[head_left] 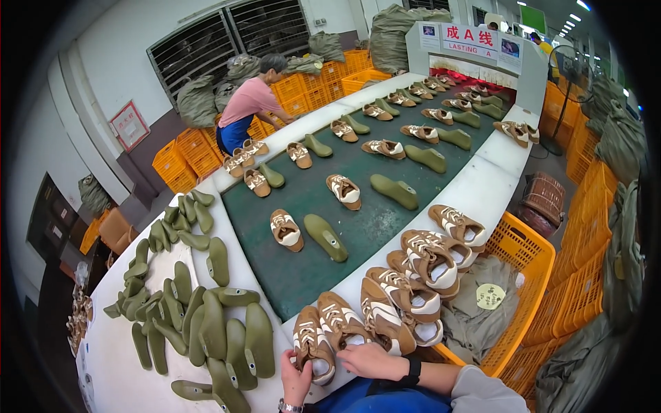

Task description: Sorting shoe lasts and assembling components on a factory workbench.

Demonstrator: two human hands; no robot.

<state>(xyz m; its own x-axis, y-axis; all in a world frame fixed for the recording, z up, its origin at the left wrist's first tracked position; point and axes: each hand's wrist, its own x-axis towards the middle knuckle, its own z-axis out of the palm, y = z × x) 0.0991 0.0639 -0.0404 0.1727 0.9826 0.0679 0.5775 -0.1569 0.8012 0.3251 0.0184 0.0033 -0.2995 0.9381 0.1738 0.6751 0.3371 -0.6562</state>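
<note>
At the near edge of the table [124, 358], the left hand [296, 377] pinches the heel of a brown-and-white shoe [313, 344]. Just right of that shoe, the right hand [372, 359] lies flat, fingers loosely together, against neighbouring shoes [385, 320]. Green shoe forms [227, 337] lie piled left of the shoe.

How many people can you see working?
2, maybe more hidden far back: the camera wearer, whose left hand and right hand touch brown shoes, and a person beside the belt.

Black watch on right wrist [411, 372], grey sleeve, metal-banded left wristwatch [289, 407]
</note>
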